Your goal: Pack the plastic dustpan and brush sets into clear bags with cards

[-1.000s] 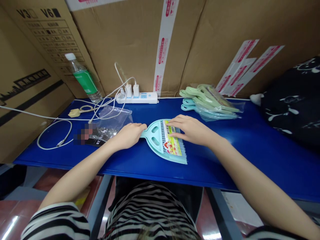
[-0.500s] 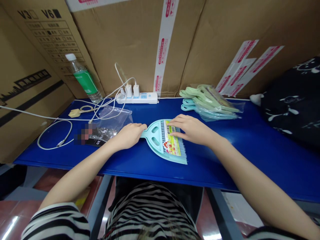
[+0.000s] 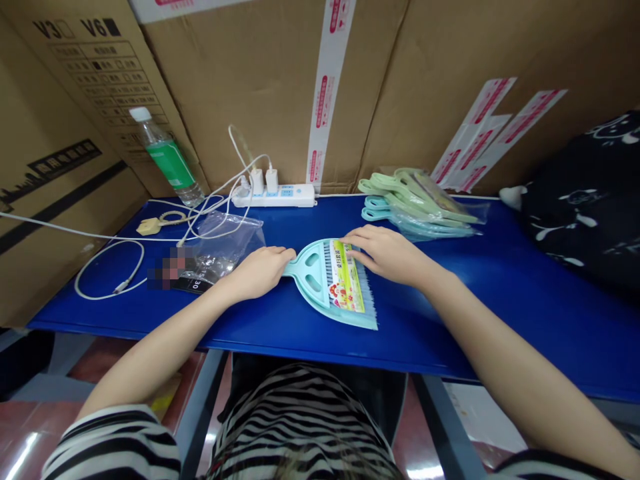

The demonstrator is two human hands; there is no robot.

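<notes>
A light-blue dustpan (image 3: 306,288) lies flat with its handle pointing left, and a matching brush (image 3: 369,300) with bluish bristles is nested on it. Around the brush is a bright yellow-green printed label (image 3: 347,283). My left hand (image 3: 263,272) is closed round the handle end, which it mostly hides. My right hand (image 3: 387,255) reaches over from the right with its fingers stretched out; the fingertips touch the upper end of the label and the brush edge. Its thumb is apart from the fingers, over the bristles.
Bagged green and blue dustpan sets (image 3: 420,203) lie at the back right. A white power strip (image 3: 293,195) with chargers and tangled cables, a bottle (image 3: 173,163) and a clear plastic bag (image 3: 235,233) are at the left. A black patterned bag (image 3: 585,200) stands right. Cardboard (image 3: 260,87) walls the back.
The dustpan and brush have shifted very slightly right. My right fingers have drawn back towards the label's upper end, showing more of its print. My left hand keeps its hold.
</notes>
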